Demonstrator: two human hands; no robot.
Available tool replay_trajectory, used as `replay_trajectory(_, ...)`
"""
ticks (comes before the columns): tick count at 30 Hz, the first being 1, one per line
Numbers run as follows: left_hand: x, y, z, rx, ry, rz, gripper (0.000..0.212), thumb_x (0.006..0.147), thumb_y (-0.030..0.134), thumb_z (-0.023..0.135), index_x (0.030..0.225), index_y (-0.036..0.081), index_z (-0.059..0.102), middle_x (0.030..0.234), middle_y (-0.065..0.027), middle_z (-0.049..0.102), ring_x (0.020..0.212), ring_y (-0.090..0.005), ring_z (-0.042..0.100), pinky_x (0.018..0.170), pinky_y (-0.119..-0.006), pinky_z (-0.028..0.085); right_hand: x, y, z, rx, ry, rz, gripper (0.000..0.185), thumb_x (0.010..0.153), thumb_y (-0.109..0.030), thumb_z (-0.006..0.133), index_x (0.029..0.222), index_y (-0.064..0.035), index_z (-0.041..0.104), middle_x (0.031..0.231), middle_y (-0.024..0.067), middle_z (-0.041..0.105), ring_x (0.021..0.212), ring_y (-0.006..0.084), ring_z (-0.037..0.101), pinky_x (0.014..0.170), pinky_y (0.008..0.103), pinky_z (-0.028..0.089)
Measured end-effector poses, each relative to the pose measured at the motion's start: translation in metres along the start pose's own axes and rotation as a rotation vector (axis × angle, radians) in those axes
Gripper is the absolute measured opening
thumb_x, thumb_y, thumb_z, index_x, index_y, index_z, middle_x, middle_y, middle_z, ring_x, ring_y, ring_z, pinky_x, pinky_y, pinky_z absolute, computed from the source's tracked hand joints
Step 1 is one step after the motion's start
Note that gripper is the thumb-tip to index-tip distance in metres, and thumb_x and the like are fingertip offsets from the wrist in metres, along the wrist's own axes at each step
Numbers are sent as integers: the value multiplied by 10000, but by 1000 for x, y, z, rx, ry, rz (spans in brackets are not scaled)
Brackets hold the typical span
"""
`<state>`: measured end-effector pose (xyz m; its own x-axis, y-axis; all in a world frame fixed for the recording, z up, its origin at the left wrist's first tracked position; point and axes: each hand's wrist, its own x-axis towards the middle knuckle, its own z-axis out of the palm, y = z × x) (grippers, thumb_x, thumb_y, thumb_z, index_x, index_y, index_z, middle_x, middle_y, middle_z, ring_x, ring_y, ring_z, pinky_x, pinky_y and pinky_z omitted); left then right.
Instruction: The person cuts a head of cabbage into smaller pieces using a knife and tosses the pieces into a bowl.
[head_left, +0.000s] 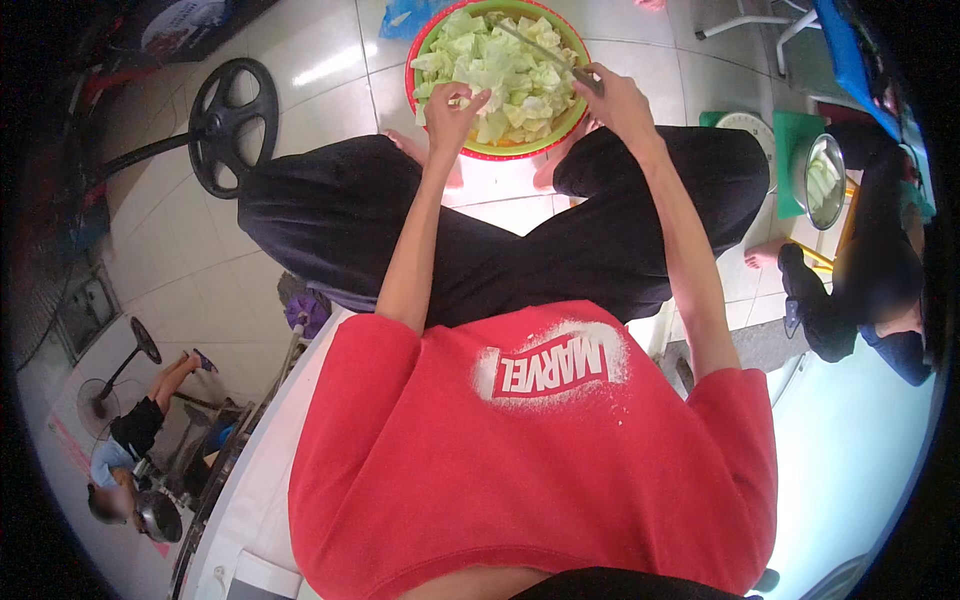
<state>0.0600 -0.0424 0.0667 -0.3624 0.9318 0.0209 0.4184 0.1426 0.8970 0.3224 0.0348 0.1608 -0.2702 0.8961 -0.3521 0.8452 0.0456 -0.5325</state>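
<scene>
In front of my bare feet sits a round basin (411, 75) with a red outer rim and a green inner rim. Chopped pale-green cabbage (499, 64) fills it in a heap. My right hand (616, 97) grips the dark handle of a knife (536, 46) at the basin's right side, and the thin blade slants up and left over the cabbage. Over the near left part of the heap is my left hand (451, 114), fingers bent and thumb apart from them. Whether its fingertips touch a leaf is hard to see.
A black spoked stand base (232, 127) with a pole is at left. Blue plastic (409, 16) lies behind the basin. To the right are a dial scale (746, 124), a green board (789, 154) and a metal bowl (823, 184) of pale vegetable pieces, beside another person (874, 247).
</scene>
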Motion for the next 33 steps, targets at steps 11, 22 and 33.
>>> replay_trajectory(11, 1, 15, -3, -198, -67, -318, 403, 819, 261, 780, 664, 107, 442, 606, 40, 465, 567, -68, 417, 517, -254, 346, 22, 26, 94, 61, -10, -146, 618, 858, -34, 522, 1412, 28, 254, 1186, 340, 535, 1086, 469, 558, 922, 514, 466)
replay_trajectory(22, 67, 100, -55, -402, -414, -246, 327, 843, 282, 770, 783, 80, 521, 676, 20, 530, 609, -70, 540, 573, -239, 489, 46, 32, 125, -28, -142, -172, 915, 728, -50, 705, 1452, 11, 149, 1193, 356, 500, 1130, 494, 519, 964, 492, 442)
replay_trajectory(33, 60, 131, -39, -558, -273, -325, 366, 838, 300, 775, 752, 103, 479, 679, 24, 528, 636, -65, 545, 610, -246, 525, 53, 41, 136, 20, 55, -103, 625, 762, -46, 714, 1260, -18, 337, 1175, 296, 485, 1096, 468, 532, 904, 495, 459)
